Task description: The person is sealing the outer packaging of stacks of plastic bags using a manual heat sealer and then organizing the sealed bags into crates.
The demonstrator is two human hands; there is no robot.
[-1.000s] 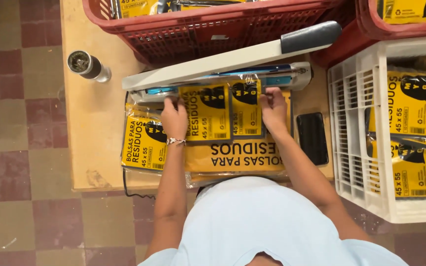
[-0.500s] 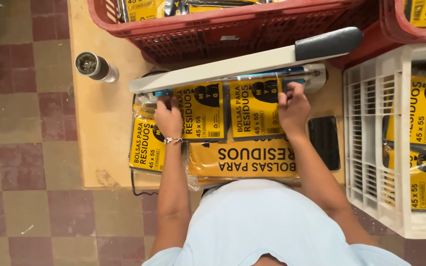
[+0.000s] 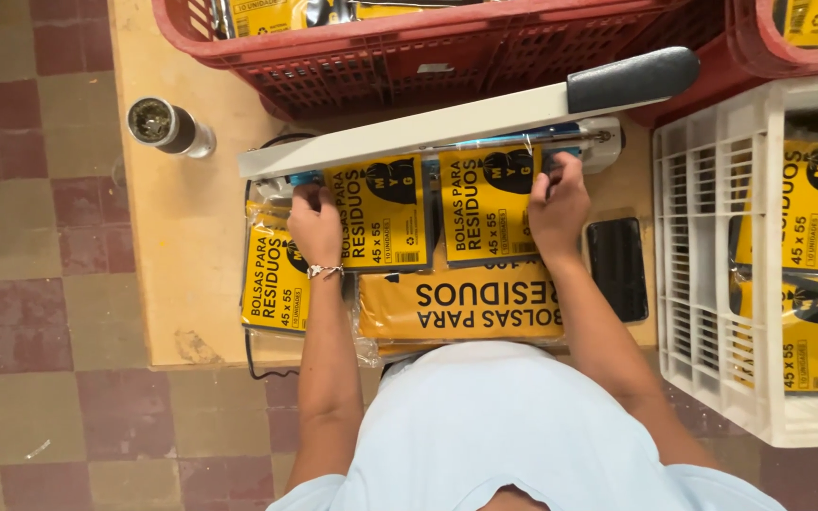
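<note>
— What can we not make out here?

— Our own chest fills the bottom of the view and hides the near edge of the worktop (image 3: 191, 284); the red crate (image 3: 447, 57) and the white crate (image 3: 702, 284) are both cut off by the frame; the raised arm of the heat sealer (image 3: 466, 118) covers the top ends of the packs, so we cannot see where their open edges lie on the sealing bar.

— And against half a second ago?

— The view has shifted a little; the packs and both hands sit where they did, the sealer arm is no lower than before.

— How are our hands set?

— Both forearms reach straight forward, palms down. Our left hand (image 3: 314, 222), with a bracelet at the wrist, has its grip pressed together on the left edge of the left yellow pack (image 3: 381, 213); our right hand (image 3: 558, 203) pinches the right edge of the right yellow pack (image 3: 489, 203); the two packs lie side by side under the sealer arm, atop a larger yellow pack (image 3: 466, 303); a black phone (image 3: 617, 268) lies just right of our right wrist; a metal cup (image 3: 168, 126) stands well to the left.
</note>
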